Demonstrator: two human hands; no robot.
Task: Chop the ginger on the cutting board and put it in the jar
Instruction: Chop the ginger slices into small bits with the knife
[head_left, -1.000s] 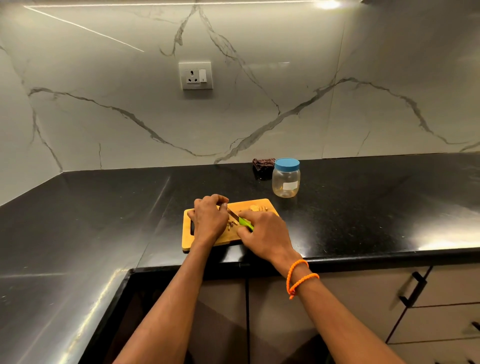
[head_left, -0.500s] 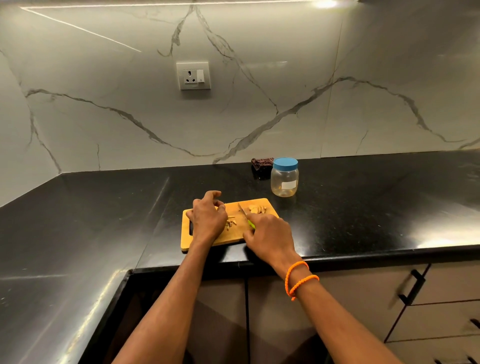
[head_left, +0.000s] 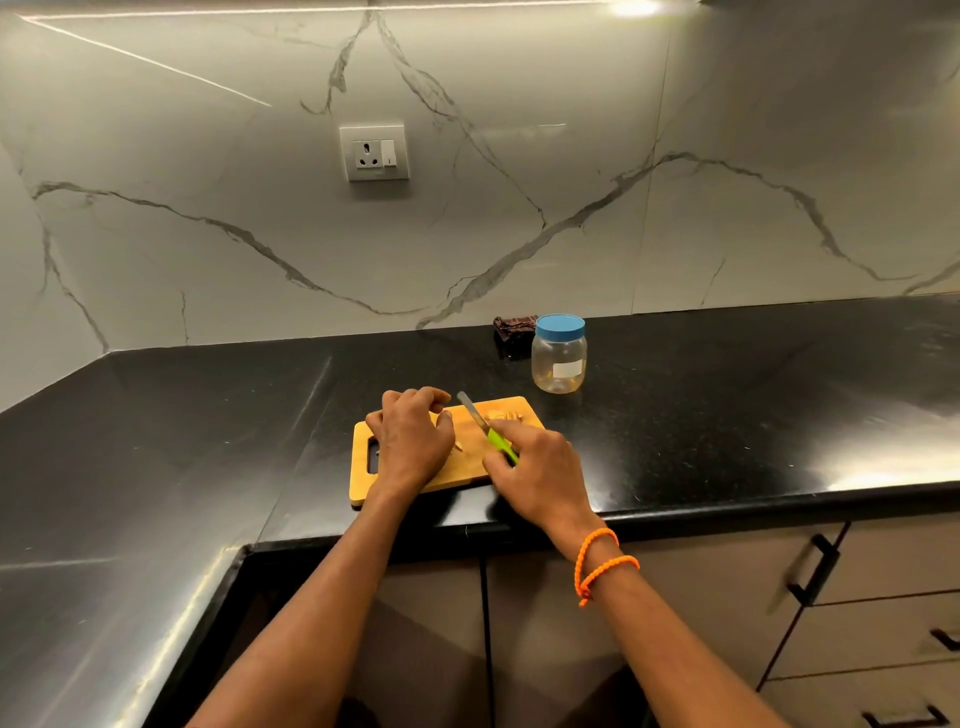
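On the cutting board (head_left: 410, 486), the right hand (head_left: 540, 475) grips the green-handled knife (head_left: 485, 428). The left hand (head_left: 413, 441), fingers curled, presses down over ginger (head_left: 460, 447). More ginger pieces (head_left: 504, 415) lie near the capped jar (head_left: 559, 354) on the bench (head_left: 727, 405).

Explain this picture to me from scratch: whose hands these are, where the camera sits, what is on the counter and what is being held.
There is no machine here. A person wears a wide-angle camera on the head, so the single view looks forward and down along both forearms.

The black counter carries a wooden cutting board near its front edge. On the board lie small pale pieces of ginger, some near the far right corner and a few beside the left hand.

The right hand, with orange bands at the wrist, grips a knife by its green handle; the blade points away over the board. The left hand rests on the board with fingers bent; whether it holds ginger underneath cannot be seen.

Behind the board stands a clear jar, its blue lid on. A dark cloth lies beside it by the wall.
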